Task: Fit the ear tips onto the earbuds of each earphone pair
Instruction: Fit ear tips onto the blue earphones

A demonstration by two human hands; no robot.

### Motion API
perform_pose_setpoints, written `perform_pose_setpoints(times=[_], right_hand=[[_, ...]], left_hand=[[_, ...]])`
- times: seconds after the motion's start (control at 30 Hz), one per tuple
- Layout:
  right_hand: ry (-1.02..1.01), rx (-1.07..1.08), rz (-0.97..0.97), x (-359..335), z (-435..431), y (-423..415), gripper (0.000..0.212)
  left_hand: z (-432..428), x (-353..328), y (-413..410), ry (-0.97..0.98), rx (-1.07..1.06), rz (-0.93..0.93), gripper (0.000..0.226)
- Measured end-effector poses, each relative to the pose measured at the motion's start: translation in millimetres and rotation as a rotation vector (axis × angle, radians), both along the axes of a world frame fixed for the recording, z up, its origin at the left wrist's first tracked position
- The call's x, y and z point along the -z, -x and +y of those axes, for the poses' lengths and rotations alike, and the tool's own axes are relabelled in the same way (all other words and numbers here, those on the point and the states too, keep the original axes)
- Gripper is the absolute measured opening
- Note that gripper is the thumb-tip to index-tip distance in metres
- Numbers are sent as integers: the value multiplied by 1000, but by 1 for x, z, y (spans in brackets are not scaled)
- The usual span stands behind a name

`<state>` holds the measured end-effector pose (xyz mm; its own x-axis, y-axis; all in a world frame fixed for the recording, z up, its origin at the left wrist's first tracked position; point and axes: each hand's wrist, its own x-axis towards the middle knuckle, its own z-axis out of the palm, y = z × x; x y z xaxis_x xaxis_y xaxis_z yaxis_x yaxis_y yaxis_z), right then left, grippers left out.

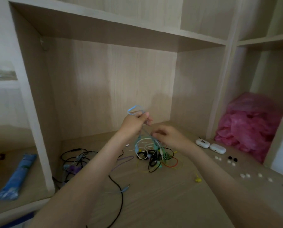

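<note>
Earphones with thin cables in many colours [155,155] are heaped in a tangle on the pale wooden desk [162,203]. A thin light-blue earphone cable [134,109] is held up out of the heap, gripped in the curled fingers of the left hand [133,123] and pinched lower down by the right hand [169,136]. Small white silicone ear tips [218,158] and small black ear tips [232,159] are laid out on the desk to the right, apart from the tangle, near two white charging cases [217,148].
</note>
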<state>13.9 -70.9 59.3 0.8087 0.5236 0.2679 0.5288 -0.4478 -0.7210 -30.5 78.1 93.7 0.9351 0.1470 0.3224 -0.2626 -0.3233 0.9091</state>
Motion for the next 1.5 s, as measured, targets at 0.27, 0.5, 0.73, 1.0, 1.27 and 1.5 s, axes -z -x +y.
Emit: perform_pose_setpoints(times=[0.27, 0.5, 0.73, 1.0, 1.27, 1.5], right_hand=[[51, 35, 10, 10, -1, 3, 18], [51, 78, -80, 16, 0, -2, 15], [-280, 57, 48, 13, -13, 2, 19], [-451, 141, 301, 12, -16, 6, 18], [-237, 351, 256, 17, -26, -1, 14], [-17, 518, 212, 24, -30, -14, 33]], left_hand=[[7, -1, 1, -15, 40, 2, 27], [5, -6, 5, 30, 163, -27, 28], [23, 14, -6, -217, 2, -25, 30], [28, 38, -13, -431, -30, 156, 35], [16, 25, -14, -237, -130, 60, 36], [8, 13, -6, 119, -24, -3, 33]])
